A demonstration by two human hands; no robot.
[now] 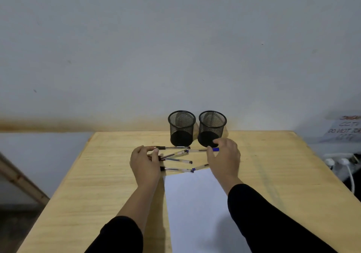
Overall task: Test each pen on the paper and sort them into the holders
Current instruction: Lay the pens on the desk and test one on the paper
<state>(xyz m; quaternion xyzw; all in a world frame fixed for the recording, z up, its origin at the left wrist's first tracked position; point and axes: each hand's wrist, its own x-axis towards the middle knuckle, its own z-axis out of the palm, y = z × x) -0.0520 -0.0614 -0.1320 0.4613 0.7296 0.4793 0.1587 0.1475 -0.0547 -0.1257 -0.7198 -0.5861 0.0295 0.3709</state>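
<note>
Both holders (197, 128) look empty and the paper (195, 203) is blank, so nothing is sorted; the left hand (145, 162) pinches a pen (172, 147) near the holders, while the right hand (224, 156) pinches a blue pen (201, 150).

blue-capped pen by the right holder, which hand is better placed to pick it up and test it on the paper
Right. The right hand already has thumb and fingers around the blue-capped pen, and the paper lies just beneath that arm. The left hand is over the black pens.
</note>
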